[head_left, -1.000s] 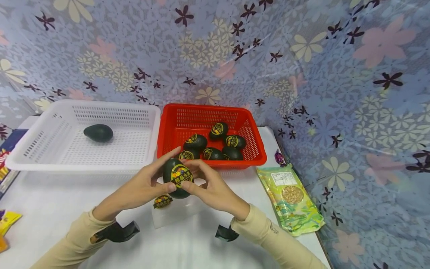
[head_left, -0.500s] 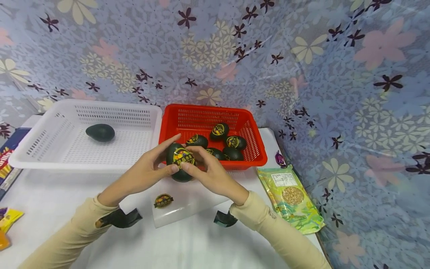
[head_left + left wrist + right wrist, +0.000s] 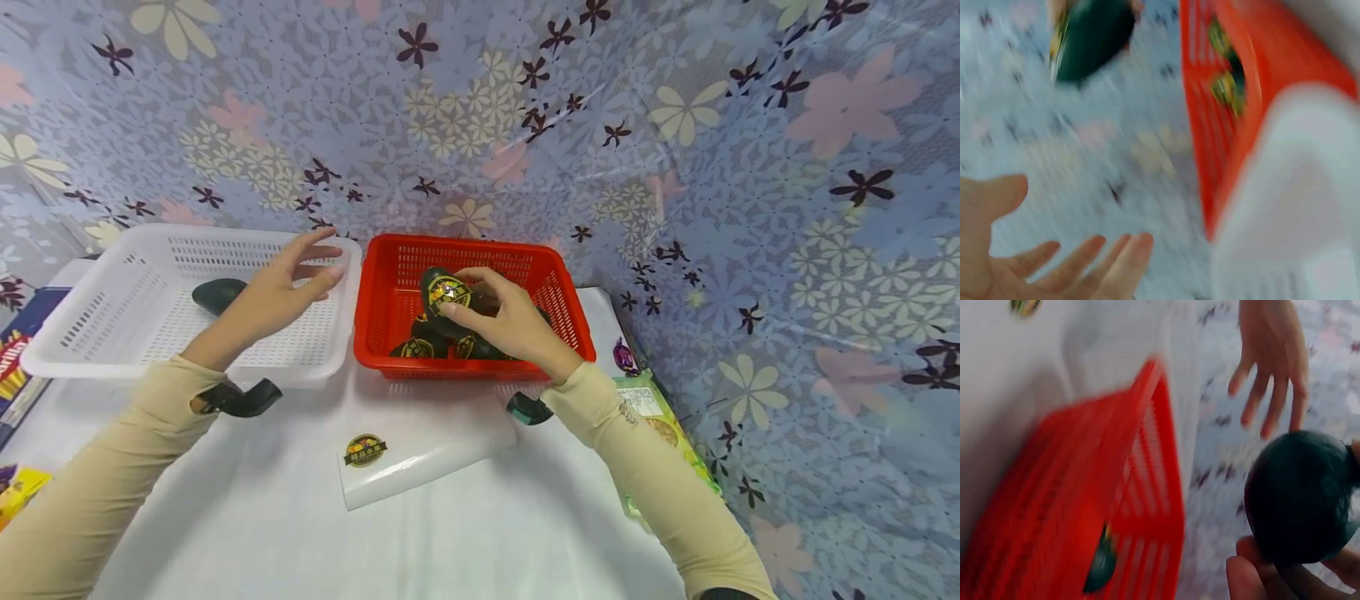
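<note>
Egg [image 3: 444,293] with gold sticker gripped in my right hand [image 3: 504,321] above red basket [image 3: 558,275], my left hand [image 3: 281,287] spread wide over white basket [image 3: 90,333], left wrist view blurred, fingers [image 3: 1091,262] straight, right wrist view, fingertips [image 3: 1254,578] cupping dark egg [image 3: 1297,497]

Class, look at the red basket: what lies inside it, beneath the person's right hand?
In the red basket, several dark green eggs with gold stickers lie at the front. The right hand, gripping another stickered egg, covers the rest, so their count stays unknown.
</note>
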A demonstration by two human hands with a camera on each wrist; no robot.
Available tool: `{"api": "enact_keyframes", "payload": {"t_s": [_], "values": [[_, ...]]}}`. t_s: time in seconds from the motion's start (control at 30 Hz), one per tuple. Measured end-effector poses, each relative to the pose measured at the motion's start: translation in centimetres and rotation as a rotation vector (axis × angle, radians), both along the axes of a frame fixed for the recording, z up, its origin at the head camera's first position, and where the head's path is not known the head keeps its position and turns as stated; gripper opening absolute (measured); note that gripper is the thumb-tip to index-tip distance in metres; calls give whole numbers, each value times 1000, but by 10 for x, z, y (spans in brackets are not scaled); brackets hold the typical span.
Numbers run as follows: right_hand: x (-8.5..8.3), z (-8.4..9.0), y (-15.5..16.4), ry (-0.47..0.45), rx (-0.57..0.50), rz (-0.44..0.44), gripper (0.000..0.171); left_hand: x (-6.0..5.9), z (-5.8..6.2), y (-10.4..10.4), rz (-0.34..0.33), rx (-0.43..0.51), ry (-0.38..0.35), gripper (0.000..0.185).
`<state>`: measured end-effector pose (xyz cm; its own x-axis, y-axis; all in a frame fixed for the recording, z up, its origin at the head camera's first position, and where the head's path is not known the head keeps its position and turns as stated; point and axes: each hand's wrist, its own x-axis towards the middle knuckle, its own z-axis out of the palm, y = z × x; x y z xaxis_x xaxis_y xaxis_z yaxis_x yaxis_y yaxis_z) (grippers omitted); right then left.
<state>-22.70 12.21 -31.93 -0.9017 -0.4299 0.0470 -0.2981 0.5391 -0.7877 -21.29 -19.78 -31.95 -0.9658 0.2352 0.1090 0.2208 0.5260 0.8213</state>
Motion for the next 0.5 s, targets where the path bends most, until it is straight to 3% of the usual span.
{"api": "enact_keyframes", "payload": {"t_s": [0.17, 0.3, 0.4, 0.5], "values": [[-32, -6, 15, 17, 172, -37, 69, -29, -9, -41, 59, 23, -107, 75], [-53, -19, 26, 17, 295, -49, 72, -45, -19, -65, 109, -30, -128, 78], [-62, -27, 33, 5, 376, -58, 73, -56, -26, -77, 153, -126, -121, 78], [-67, -33, 36, 4, 444, -57, 74, -66, -34, -87, 202, -285, -73, 71]]}}
